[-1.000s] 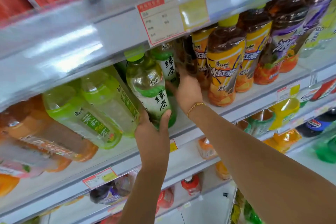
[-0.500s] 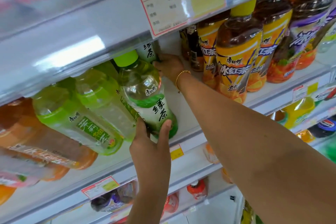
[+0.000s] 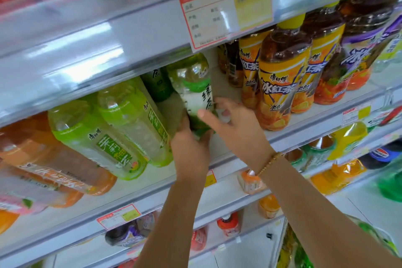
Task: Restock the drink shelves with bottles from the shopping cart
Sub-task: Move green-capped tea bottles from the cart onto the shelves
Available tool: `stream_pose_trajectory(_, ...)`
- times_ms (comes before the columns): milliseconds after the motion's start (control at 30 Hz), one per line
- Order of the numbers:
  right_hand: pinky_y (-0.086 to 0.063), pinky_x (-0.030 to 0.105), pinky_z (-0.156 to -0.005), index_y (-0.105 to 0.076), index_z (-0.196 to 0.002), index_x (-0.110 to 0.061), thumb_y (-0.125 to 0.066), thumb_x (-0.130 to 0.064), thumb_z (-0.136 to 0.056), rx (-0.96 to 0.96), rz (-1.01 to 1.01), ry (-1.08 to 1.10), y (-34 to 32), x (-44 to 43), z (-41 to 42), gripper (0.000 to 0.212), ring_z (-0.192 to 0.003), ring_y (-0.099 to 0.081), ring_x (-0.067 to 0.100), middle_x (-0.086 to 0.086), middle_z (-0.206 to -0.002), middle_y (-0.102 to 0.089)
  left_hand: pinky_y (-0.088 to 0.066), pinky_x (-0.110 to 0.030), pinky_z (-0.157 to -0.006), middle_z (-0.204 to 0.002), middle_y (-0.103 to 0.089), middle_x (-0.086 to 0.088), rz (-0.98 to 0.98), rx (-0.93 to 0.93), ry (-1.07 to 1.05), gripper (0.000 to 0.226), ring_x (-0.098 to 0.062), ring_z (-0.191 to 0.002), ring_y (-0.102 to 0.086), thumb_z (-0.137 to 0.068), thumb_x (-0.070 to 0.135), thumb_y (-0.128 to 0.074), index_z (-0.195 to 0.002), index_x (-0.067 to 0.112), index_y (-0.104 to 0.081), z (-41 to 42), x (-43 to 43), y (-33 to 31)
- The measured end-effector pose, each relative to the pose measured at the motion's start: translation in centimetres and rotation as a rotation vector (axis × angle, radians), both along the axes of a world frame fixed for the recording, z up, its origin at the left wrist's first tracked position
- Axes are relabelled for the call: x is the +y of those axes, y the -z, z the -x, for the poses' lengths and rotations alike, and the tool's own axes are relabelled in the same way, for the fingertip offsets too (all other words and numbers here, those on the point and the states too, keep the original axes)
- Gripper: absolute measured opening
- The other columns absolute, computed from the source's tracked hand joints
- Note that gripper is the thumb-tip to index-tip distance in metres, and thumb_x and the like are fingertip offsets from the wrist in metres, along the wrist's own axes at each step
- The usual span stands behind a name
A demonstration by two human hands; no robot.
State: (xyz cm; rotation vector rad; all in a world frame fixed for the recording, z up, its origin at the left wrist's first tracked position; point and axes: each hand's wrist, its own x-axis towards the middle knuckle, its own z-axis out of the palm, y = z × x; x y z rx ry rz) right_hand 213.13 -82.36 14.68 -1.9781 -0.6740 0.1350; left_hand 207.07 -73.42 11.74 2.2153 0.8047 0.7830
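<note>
— While the left hand (image 3: 191,154) wraps the base of one tea bottle (image 3: 192,87), what is the right hand (image 3: 237,128) doing?
— Its fingers are spread and loose, holding nothing, just beside the bottle's lower right; contact cannot be told.
— Where is the bottle?
— At the shelf (image 3: 152,193) front, in a gap. Two lime bottles (image 3: 95,137) lean at its left, one dark green bottle (image 3: 157,85) sits behind, and three yellow-label bottles (image 3: 280,85) stand at its right.
— Anything worn?
— One bracelet (image 3: 269,161), right wrist.
</note>
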Motion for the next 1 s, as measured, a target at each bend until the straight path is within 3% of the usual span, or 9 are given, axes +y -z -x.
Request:
stream_pose_trajectory(67,-0.043,0.029,-0.077,-0.053,-0.118,-0.014,-0.068,-0.044,-0.078,-0.120,0.156,0.038,0.5,0.9,-0.7,0.053,-0.099,-0.057,0.023,0.007,-0.106,-0.063,-0.044,-0.025,-0.077,-0.106,-0.067,-0.012,-0.102,0.107,0.117,0.053,-0.028,-0.095,-0.063,-0.079,0.008,-0.068,-0.128,0.007,-0.050,0.3,0.3,0.5)
stream_pose_trajectory(133,-0.041,0.030,-0.075,-0.046,-0.117,-0.009,-0.072,-0.039,-0.076,-0.071,0.197,0.074,0.9,2.2,-1.6,0.057,-0.102,-0.056,0.028,0.011,-0.109,-0.059,-0.043,-0.026,-0.080,-0.110,-0.067,-0.013,-0.190,0.206,0.176,0.053,-0.030,-0.097,-0.063,-0.084,0.010,-0.063,-0.134,0.009,-0.047,1.6,0.2,0.6)
stream_pose_trajectory(267,-0.045,0.036,-0.081,-0.034,-0.126,-0.005,-0.069,-0.031,-0.082,0.003,0.164,0.190,1.1,5.0,-3.1,0.063,-0.107,-0.055,0.034,0.016,-0.118,-0.055,-0.051,-0.027,-0.079,-0.106,-0.071,-0.006,-0.222,0.217,0.275,0.044,-0.025,-0.092,-0.068,-0.087,0.039,-0.049,-0.118,0.012,-0.064,4.6,1.2,0.8)
stream_pose_trajectory(400,-0.042,0.034,-0.093,-0.020,-0.140,0.001,-0.061,-0.022,-0.089,0.058,0.142,0.318,1.0,8.9,-6.7,0.070,-0.121,-0.049,0.031,0.019,-0.133,-0.046,-0.031,0.003,-0.091,-0.118,-0.066,0.006,-0.132,0.225,0.404,0.055,-0.003,-0.108,-0.059,-0.074,0.057,-0.064,-0.106,0.013,-0.072,5.5,2.2,0.7)
stream_pose_trajectory(500,-0.038,0.028,-0.095,-0.023,-0.140,0.000,-0.051,-0.008,-0.092,0.052,0.079,0.409,1.8,11.2,-9.0,0.056,-0.123,-0.047,0.028,0.018,-0.134,-0.046,-0.025,0.006,-0.092,-0.122,-0.064,0.007,-0.131,0.229,0.417,0.054,-0.003,-0.113,-0.057,-0.069,0.050,-0.064,-0.110,0.015,-0.072,5.5,2.5,1.0)
stream_pose_trajectory(600,-0.035,0.030,-0.099,-0.030,-0.139,-0.003,-0.052,-0.001,-0.087,0.087,0.001,0.366,3.1,11.8,-10.1,0.056,-0.124,-0.045,0.029,0.019,-0.134,-0.046,-0.026,0.003,-0.094,-0.120,-0.065,0.004,-0.169,0.208,0.431,0.051,-0.003,-0.111,-0.056,-0.071,0.048,-0.070,-0.109,0.014,-0.072,5.5,2.7,1.3)
stream_pose_trajectory(733,-0.035,0.027,-0.098,-0.043,-0.132,-0.006,-0.056,-0.009,-0.088,0.069,-0.049,0.331,3.8,11.9,-11.0,0.046,-0.123,-0.048,0.027,0.014,-0.131,-0.052,-0.024,0.007,-0.093,-0.119,-0.066,0.002,-0.167,0.180,0.433,0.050,-0.001,-0.117,-0.045,-0.071,0.047,-0.065,-0.108,0.014,-0.072,5.3,2.9,1.6)
stream_pose_trajectory(833,-0.038,0.029,-0.099,-0.043,-0.131,-0.005,-0.067,-0.021,-0.084,0.106,-0.086,0.314,3.5,12.6,-12.0,0.056,-0.124,-0.048,0.026,0.013,-0.133,-0.053,-0.023,0.006,-0.094,-0.120,-0.065,0.003,-0.178,0.189,0.437,0.051,-0.002,-0.116,-0.048,-0.072,0.046,-0.064,-0.110,0.014,-0.071,5.4,2.8,1.6)
stream_pose_trajectory(1000,-0.039,0.031,-0.098,-0.041,-0.133,-0.005,-0.064,-0.020,-0.086,0.041,0.064,0.330,2.7,13.1,-13.2,0.054,-0.125,-0.047,0.027,0.012,-0.135,-0.050,-0.027,0.002,-0.094,-0.119,-0.066,0.006,-0.167,0.193,0.421,0.051,-0.001,-0.113,-0.052,-0.072,0.049,-0.063,-0.110,0.016,-0.071,5.4,2.7,1.7)
